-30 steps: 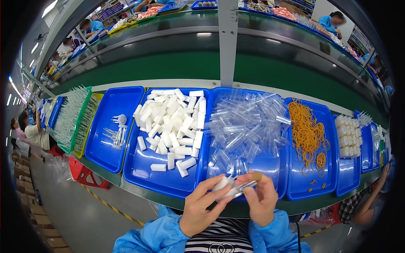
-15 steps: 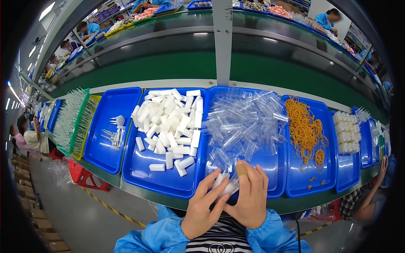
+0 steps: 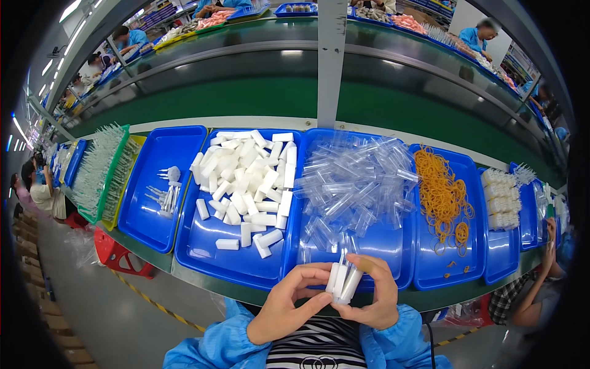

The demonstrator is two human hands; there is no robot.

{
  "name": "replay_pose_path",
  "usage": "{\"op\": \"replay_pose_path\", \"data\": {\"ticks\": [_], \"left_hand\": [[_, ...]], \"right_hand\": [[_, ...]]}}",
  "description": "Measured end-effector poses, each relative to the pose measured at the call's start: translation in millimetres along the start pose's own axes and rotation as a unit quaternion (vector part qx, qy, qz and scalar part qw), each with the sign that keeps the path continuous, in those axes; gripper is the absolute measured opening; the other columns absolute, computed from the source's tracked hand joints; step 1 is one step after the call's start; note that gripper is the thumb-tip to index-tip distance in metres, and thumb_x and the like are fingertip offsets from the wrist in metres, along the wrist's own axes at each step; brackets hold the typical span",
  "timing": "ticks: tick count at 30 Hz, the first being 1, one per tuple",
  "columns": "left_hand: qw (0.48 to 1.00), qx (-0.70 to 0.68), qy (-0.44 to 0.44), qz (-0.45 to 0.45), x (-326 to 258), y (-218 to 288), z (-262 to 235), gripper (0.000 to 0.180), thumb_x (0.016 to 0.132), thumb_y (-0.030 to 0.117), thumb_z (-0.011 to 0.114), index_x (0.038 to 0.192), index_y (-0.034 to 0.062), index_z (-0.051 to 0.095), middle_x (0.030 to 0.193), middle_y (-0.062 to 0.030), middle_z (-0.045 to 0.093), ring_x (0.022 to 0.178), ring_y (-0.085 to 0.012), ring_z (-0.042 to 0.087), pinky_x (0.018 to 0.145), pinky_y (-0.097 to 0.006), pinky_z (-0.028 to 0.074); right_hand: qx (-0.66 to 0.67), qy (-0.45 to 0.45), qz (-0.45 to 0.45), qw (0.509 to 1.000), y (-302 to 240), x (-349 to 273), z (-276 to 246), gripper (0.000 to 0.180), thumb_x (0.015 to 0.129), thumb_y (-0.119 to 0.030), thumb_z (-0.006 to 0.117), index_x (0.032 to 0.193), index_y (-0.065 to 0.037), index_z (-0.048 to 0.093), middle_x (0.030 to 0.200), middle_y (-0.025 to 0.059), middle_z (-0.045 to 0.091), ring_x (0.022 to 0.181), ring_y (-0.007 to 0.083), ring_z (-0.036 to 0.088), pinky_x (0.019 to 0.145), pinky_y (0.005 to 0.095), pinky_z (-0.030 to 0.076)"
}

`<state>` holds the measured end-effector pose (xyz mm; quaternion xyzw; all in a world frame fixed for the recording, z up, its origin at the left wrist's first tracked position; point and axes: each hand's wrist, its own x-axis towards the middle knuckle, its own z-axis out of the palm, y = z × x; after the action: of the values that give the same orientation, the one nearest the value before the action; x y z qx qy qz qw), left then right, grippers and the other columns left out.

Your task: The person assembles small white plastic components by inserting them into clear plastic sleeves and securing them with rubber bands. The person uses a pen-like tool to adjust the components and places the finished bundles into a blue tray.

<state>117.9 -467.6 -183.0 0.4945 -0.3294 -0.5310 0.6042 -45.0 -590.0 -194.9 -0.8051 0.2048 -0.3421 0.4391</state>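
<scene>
Over the near edge of the trays, my left hand [image 3: 287,304] and my right hand [image 3: 377,294] are closed together on a small bundle of white cylindrical pieces [image 3: 342,284]. The bundle stands roughly upright, with clear thin plastic at its upper end. My left thumb and fingers press its left side. On its right side, my right fingers and thumb grip it; a tan finger cover sits on one of them. Just beyond the hands, a blue tray holds clear plastic tubes [image 3: 356,178]. In the tray to its left lie loose white cylindrical pieces [image 3: 246,178].
Orange rubber bands [image 3: 442,190] fill part of a tray to the right, with white bundled pieces [image 3: 501,200] beyond. Leftward are a tray with a few white pronged parts [image 3: 166,194] and a green tray [image 3: 112,184] of thin clear items. A metal post [image 3: 332,67] stands ahead.
My hands have turned the bundle more upright, so its white pieces show more clearly. The left hand has shifted slightly left, and the right fingers have come lower around it.
</scene>
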Motion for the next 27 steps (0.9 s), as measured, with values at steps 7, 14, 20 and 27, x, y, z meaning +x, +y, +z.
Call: {"op": "replay_pose_path", "data": {"ticks": [7, 14, 20, 27], "left_hand": [[0.997, -0.073, 0.001, 0.012, 1, -8, 1, 0.036, 0.094, -0.001, 0.063, 0.128, -0.0014, 0.050, 0.145, -0.0187, 0.041, 0.126, -0.0259, 0.053, 0.100, -0.038, 0.053], [0.998, -0.027, 0.047, 0.024, 2, -11, -8, 0.038, 0.094, -0.003, 0.062, 0.131, -0.0031, 0.053, 0.146, -0.0188, 0.040, 0.127, -0.0264, 0.052, 0.100, -0.036, 0.054], [0.997, -0.042, 0.059, 0.023, 3, -14, -6, 0.033, 0.092, -0.004, 0.064, 0.125, -0.0032, 0.057, 0.141, -0.0175, 0.045, 0.125, -0.0258, 0.054, 0.099, -0.036, 0.054], [0.993, 0.082, 0.066, 0.059, 4, -13, 0, 0.030, 0.089, -0.007, 0.068, 0.119, -0.0034, 0.063, 0.137, -0.0174, 0.049, 0.121, -0.0253, 0.058, 0.097, -0.034, 0.054]], "right_hand": [[0.032, -0.038, -0.023, 0.999, -2, 4, 6, 0.073, 0.068, -0.011, 0.088, 0.132, -0.004, 0.056, 0.135, 0.0181, 0.057, 0.123, 0.0326, 0.057, 0.100, 0.0406, 0.047], [-0.224, 0.045, 0.050, 0.972, 20, 23, -17, 0.037, 0.078, -0.009, 0.078, 0.113, -0.003, 0.066, 0.105, 0.0116, 0.067, 0.091, 0.0283, 0.062, 0.077, 0.0379, 0.049], [-0.317, -0.048, 0.086, 0.943, 9, 33, -14, 0.034, 0.077, -0.008, 0.078, 0.108, -0.005, 0.066, 0.090, 0.0088, 0.064, 0.086, 0.0283, 0.061, 0.074, 0.0389, 0.048], [0.094, 0.075, 0.222, 0.968, 6, 19, -22, 0.044, 0.082, -0.005, 0.075, 0.122, -0.002, 0.056, 0.109, 0.0115, 0.068, 0.093, 0.0176, 0.064, 0.083, 0.0315, 0.050]]}}
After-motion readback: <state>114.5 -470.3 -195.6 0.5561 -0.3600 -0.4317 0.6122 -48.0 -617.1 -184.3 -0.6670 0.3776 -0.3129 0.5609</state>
